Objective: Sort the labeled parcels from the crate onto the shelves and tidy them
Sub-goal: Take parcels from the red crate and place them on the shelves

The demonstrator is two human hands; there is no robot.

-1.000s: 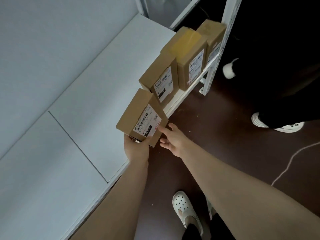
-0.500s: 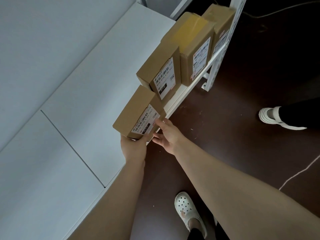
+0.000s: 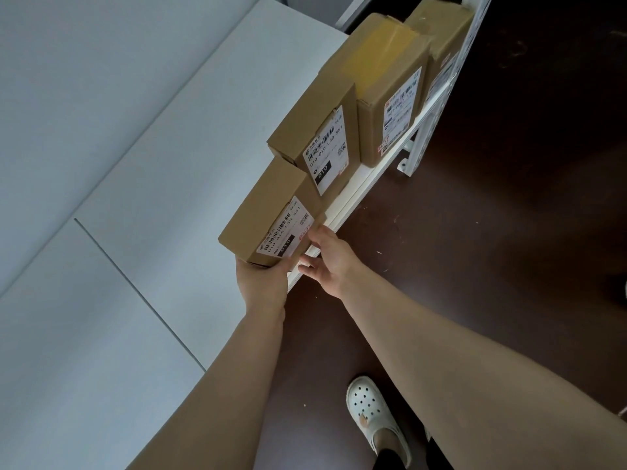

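While the left hand (image 3: pixel 261 283) grips the nearest box (image 3: pixel 268 212) at the shelf (image 3: pixel 152 198) edge, the right hand (image 3: pixel 330 262) rests loose fingers against its label side.

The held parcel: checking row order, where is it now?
Head view, centre-left: the held parcel is at the edge of the white shelf, beside the next 010 parcel, left hand gripping its near end, right hand touching its label.

Four boxes in row on shelf (image 3: pixel 163 205), along front edge. Nearest box (image 3: pixel 268 212) just before second box (image 3: pixel 319 130). Third box (image 3: pixel 383 62) behind that. Last box (image 3: pixel 441 28) at far end, by post (image 3: pixel 437 106). Left hand (image 3: pixel 263 283) at near end of nearest box, right hand (image 3: pixel 330 262) at its front. Shoe (image 3: pixel 373 412) on floor (image 3: pixel 492 232) below.
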